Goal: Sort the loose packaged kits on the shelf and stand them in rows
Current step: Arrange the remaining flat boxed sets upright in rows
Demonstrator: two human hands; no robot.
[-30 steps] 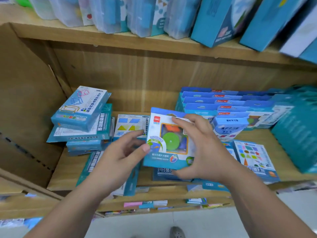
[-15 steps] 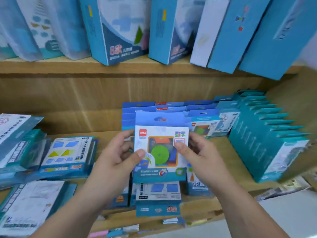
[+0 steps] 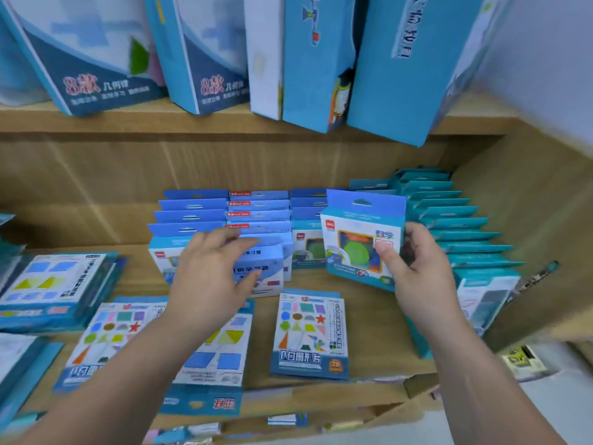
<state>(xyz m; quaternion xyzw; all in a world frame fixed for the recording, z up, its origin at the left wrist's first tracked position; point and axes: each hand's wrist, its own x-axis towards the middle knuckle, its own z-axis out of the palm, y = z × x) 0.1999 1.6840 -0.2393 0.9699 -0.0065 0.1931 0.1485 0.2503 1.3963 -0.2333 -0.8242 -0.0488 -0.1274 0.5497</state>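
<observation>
The right hand (image 3: 420, 271) holds one blue kit (image 3: 362, 239) upright above the wooden shelf (image 3: 378, 319), its grip pinching the pack's right edge, thumb on the printed front with the green disc and fingers curled behind. Just behind and left of that grip stand three rows of hang-tab kits (image 3: 224, 216); about four tabs show in each of the two left rows and about three in the third, though blur makes the count unsure. Right of the grip, touching or nearly touching the knuckles, a long row of teal packs (image 3: 462, 226) runs front to back, roughly ten tops visible. The left hand (image 3: 208, 271) reaches over the front of the left rows with its grip spread, fingers resting on a pale blue box (image 3: 263, 271) but closed on nothing. Below and between the two hands one shapes card pack (image 3: 309, 332) lies flat; two more flat packs (image 3: 106, 335) lie under the left forearm, and a short stack (image 3: 54, 290) sits further left. Tall blue boxes (image 3: 321, 59) lean on the upper shelf, overhanging the rows.
</observation>
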